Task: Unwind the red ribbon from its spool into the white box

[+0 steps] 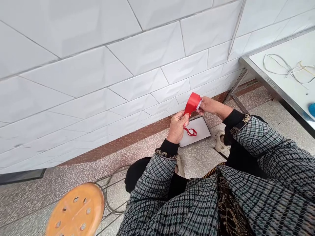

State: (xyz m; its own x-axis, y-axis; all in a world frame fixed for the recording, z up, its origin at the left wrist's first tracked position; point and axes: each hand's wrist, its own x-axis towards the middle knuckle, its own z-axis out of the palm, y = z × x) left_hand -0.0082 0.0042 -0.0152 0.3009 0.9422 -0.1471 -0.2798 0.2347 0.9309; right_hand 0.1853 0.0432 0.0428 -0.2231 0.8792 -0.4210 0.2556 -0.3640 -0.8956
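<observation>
My right hand [203, 105], at the centre right of the head view, holds a roll of wide, shiny red ribbon [193, 102] by its pale core. A length of ribbon runs down from the roll to my left hand [177, 125], whose thumb and fingers pinch it. Just below my left hand, a narrow red loop [192, 132] shows against a flat white panel with a dark edge [200, 126] on the floor. I cannot tell whether this loop is joined to the ribbon.
An orange round stool [76, 209] with holes in its seat and metal legs stands at lower left. A metal-edged table [273, 73] at right bears loose white wires [290, 70] and a blue object [312, 109]. White wall tiles [147, 83] rise ahead.
</observation>
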